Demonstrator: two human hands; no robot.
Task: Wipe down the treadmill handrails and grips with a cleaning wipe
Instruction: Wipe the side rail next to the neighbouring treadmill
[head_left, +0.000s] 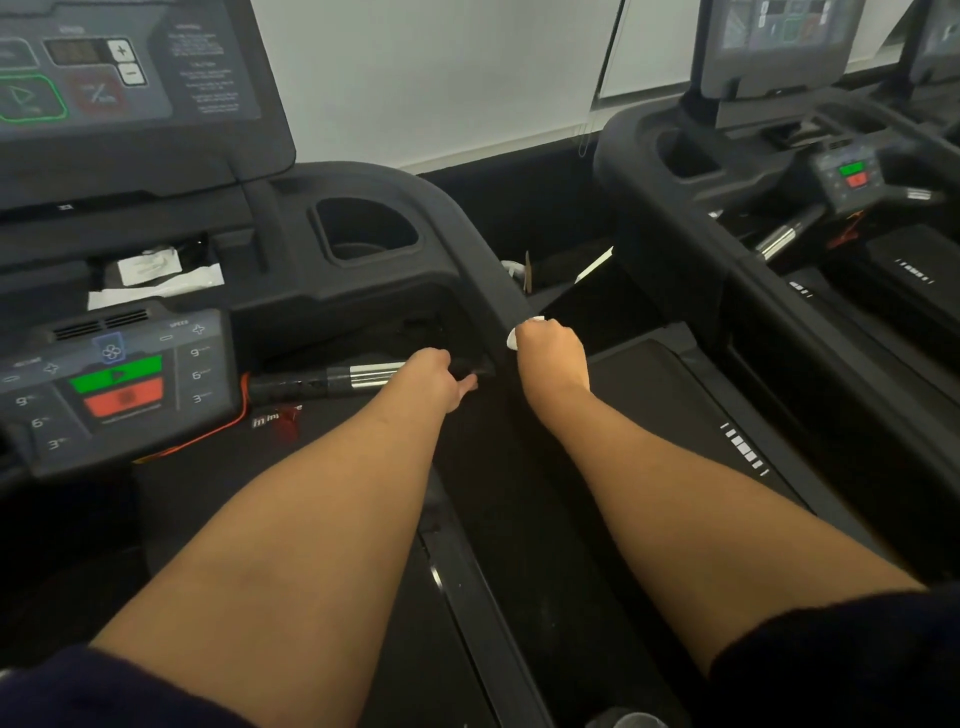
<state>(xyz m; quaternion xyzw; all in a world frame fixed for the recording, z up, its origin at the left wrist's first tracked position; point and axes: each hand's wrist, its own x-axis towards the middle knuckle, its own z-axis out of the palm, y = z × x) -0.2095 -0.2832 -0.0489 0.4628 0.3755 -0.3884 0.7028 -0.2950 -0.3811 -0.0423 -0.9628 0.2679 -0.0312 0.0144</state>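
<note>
The black right handrail (483, 270) of the treadmill slopes down from the console toward me. My right hand (550, 353) grips this rail with a white cleaning wipe (512, 338) bunched under its fingers; only the wipe's edges show. My left hand (434, 376) curls around the end of the horizontal grip bar (332, 378), which has a chrome sensor section and a black part. Both forearms reach forward from dark sleeves.
A control panel (119, 379) with green and red buttons sits at left, and a red cord hangs beside it. White wipes or packets (156, 275) lie in the console tray. A cup holder (363, 234) is ahead. A second treadmill (779, 208) stands to the right.
</note>
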